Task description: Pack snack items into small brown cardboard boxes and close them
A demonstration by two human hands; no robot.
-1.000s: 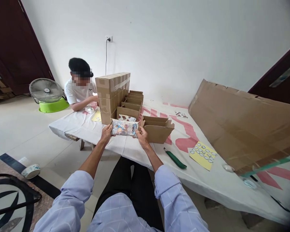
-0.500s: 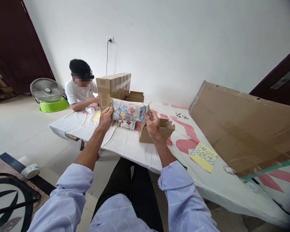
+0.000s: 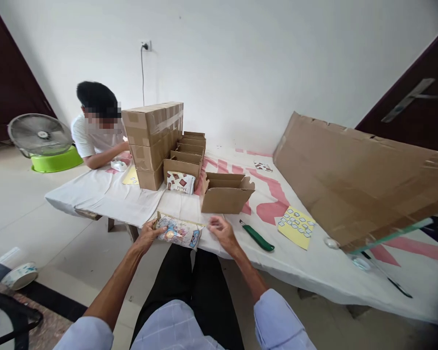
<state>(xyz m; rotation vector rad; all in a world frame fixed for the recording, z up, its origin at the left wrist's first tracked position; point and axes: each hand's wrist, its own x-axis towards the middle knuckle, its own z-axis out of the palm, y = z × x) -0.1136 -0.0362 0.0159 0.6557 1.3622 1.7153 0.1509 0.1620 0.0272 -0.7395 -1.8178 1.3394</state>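
Note:
A pale printed packet [image 3: 178,232] with a cartoon animal and a blue label is held low at the table's front edge. My left hand [image 3: 148,236] grips its left end, thumb on top. Just off the packet's right end is my right hand [image 3: 224,236], its loosely bent fingers slightly blurred and holding nothing that I can see. An open cardboard box [image 3: 224,200] with raised flaps stands beyond the right hand. On the table to the right lies a green-handled cutter [image 3: 257,236]. A brown-and-white printed packet [image 3: 180,182] leans against another open box.
Taped cartons [image 3: 146,153] are stacked at the left, beside a row of open boxes [image 3: 188,155]. Across the table a person [image 3: 95,121] leans over it. A large cardboard sheet [image 3: 350,180] stands at the right. A yellow sheet [image 3: 296,227] lies near the cutter.
The packet has come down and nearer to me, from in front of the cartons to the table's edge. My right hand has let go of its right end. The view has shifted right.

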